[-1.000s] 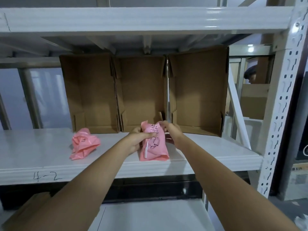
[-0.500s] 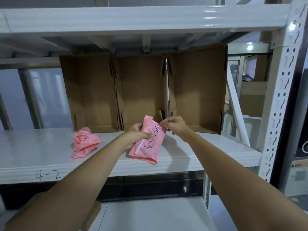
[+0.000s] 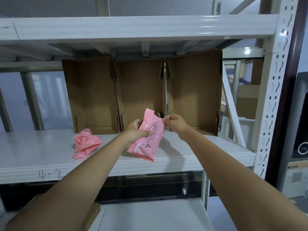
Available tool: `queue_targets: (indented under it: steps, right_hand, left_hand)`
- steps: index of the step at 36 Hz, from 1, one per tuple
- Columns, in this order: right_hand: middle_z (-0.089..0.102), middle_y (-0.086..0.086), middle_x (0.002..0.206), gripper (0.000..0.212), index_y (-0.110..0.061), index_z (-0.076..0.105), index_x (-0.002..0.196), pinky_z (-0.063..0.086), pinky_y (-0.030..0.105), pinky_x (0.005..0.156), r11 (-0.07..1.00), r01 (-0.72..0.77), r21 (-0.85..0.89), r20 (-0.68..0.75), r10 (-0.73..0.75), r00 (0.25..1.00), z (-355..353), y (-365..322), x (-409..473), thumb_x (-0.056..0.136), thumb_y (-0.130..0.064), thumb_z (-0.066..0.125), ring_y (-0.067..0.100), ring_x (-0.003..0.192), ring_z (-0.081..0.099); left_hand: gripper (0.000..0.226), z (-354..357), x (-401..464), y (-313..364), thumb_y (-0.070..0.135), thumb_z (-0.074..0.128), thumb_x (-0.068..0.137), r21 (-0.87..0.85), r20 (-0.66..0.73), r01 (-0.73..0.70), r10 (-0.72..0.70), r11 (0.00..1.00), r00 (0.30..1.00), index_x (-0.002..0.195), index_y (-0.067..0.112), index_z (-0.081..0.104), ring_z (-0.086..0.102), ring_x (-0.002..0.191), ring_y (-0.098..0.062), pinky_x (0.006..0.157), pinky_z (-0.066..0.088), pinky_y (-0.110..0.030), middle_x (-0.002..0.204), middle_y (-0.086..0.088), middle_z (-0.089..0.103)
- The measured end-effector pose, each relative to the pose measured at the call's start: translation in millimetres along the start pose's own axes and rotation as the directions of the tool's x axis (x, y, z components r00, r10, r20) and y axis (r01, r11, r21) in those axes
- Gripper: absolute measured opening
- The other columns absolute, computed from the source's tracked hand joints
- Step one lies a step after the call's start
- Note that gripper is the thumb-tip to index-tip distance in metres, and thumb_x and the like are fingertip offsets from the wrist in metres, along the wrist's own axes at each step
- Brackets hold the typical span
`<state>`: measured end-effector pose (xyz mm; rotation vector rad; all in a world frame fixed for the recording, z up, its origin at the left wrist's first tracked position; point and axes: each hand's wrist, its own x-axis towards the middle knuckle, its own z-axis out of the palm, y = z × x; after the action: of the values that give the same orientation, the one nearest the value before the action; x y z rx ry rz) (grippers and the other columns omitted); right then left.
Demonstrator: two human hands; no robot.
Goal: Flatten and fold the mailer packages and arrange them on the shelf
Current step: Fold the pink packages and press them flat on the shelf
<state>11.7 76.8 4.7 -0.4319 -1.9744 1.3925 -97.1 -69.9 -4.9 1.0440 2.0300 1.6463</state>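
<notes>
Spanning the whole view, the grey metal shelf point(image 3: 41, 147) carries three open cardboard boxes point(image 3: 141, 95) just behind the fingers. Both hands grip one glossy pink mailer point(image 3: 148, 140) above the shelf: left hand point(image 3: 135, 130) wraps its middle, right hand point(image 3: 175, 125) pinches its top corner. Slick film could slip while flattening; a crumpled mailer point(image 3: 85, 144) lies left

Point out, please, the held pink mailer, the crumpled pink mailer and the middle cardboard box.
held pink mailer point(image 3: 149, 139): head view, its written-on face.
crumpled pink mailer point(image 3: 86, 144): head view, its middle.
middle cardboard box point(image 3: 141, 87): head view, its back wall.
</notes>
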Motion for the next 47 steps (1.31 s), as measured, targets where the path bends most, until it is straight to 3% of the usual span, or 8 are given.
queue_targets:
  steps: [5, 12, 19, 24, 32, 37, 41, 47]
  right_hand:
    - [0.052, 0.006, 0.062, 0.032, -0.009, 0.053, 0.067, 0.036, 0.013, 0.041, 0.998, -0.047, 0.050, 0.002, 0.047, 0.999, 0, -5, 0, 0.097, -0.001, 0.044, 0.011, 0.054, 0.046]
    - [0.049, 0.009, 0.069, 0.037, -0.007, 0.056, 0.069, 0.029, 0.019, 0.045, 0.988, -0.062, -0.138, 0.033, 0.067, 0.997, -4, -8, 0, 0.101, -0.022, 0.047, 0.012, 0.055, 0.039]
    - [0.053, 0.004, 0.074, 0.021, -0.014, 0.054, 0.077, 0.034, 0.022, 0.055, 0.953, -0.170, -0.252, 0.117, 0.205, 0.972, 0, -18, 0, 0.095, -0.025, 0.057, 0.012, 0.060, 0.043]
    - [0.051, 0.008, 0.069, 0.025, -0.011, 0.056, 0.066, 0.038, 0.020, 0.053, 0.988, -0.122, -0.096, 0.134, 0.134, 0.982, -7, -15, -2, 0.090, -0.009, 0.063, 0.017, 0.061, 0.047]
    - [0.056, 0.007, 0.088, 0.028, -0.016, 0.062, 0.065, 0.045, 0.018, 0.053, 0.994, 0.047, 0.102, -0.131, -0.033, 0.991, 13, -9, -2, 0.090, -0.004, 0.062, 0.012, 0.069, 0.053]
    - [0.053, 0.001, 0.082, 0.033, -0.016, 0.058, 0.061, 0.045, 0.029, 0.072, 0.991, 0.122, 0.061, -0.250, -0.103, 0.963, 22, -9, -4, 0.093, -0.006, 0.057, 0.014, 0.072, 0.051]
    - [0.049, -0.004, 0.068, 0.024, -0.007, 0.057, 0.073, 0.037, 0.029, 0.066, 0.980, 0.183, -0.082, -0.240, -0.198, 0.950, 24, -9, -6, 0.096, -0.007, 0.050, 0.005, 0.064, 0.044]
    - [0.060, 0.013, 0.081, 0.023, -0.005, 0.058, 0.082, 0.041, 0.034, 0.068, 0.956, 0.160, -0.246, -0.357, -0.243, 0.902, 20, -11, 4, 0.099, -0.016, 0.045, 0.025, 0.077, 0.052]
  left_hand:
    - [0.042, 1, -4, 2, -0.002, 0.079, 0.071, -0.030, -0.011, -0.018, 0.017, 0.999, 1.000, 0.091, 0.023, 0.052, 0.065, 0.090, -0.025, 0.084, 0.055, -0.045, 0.097, -0.002, 0.065]
    - [0.065, -2, -11, 1, 0.001, 0.082, 0.069, 0.028, -0.005, -0.031, 0.031, 0.999, 1.000, 0.126, 0.008, 0.050, 0.067, 0.095, -0.025, 0.072, 0.057, -0.035, 0.115, -0.010, 0.066]
    - [0.066, 2, -14, 5, 0.001, 0.082, 0.068, 0.089, 0.013, -0.059, 0.058, 0.994, 0.998, 0.125, 0.009, 0.051, 0.067, 0.090, -0.021, 0.068, 0.055, -0.031, 0.112, -0.008, 0.066]
    - [0.057, 1, -18, 7, -0.002, 0.080, 0.070, 0.085, 0.033, -0.054, 0.051, 0.995, 0.998, 0.119, 0.010, 0.052, 0.067, 0.082, -0.015, 0.059, 0.054, -0.027, 0.105, -0.004, 0.068]
    - [0.048, 10, -17, 7, -0.001, 0.079, 0.072, -0.095, 0.020, -0.022, 0.024, 0.995, 1.000, 0.111, 0.013, 0.056, 0.068, 0.096, -0.030, 0.087, 0.055, -0.050, 0.109, -0.011, 0.069]
    - [0.044, 16, -19, 7, -0.001, 0.077, 0.073, -0.168, 0.005, -0.006, 0.007, 0.986, 1.000, 0.109, 0.012, 0.056, 0.068, 0.094, -0.031, 0.082, 0.056, -0.047, 0.109, -0.014, 0.068]
    - [0.043, 19, -20, 8, 0.004, 0.076, 0.077, -0.140, -0.007, -0.005, 0.004, 0.990, 1.000, 0.113, 0.013, 0.054, 0.068, 0.094, -0.029, 0.081, 0.057, -0.042, 0.111, -0.012, 0.068]
    - [0.045, 23, -27, -2, 0.019, 0.081, 0.073, 0.038, 0.063, 0.045, -0.047, 0.998, 0.997, 0.113, 0.015, 0.060, 0.066, 0.100, -0.023, 0.093, 0.052, -0.039, 0.110, -0.004, 0.069]
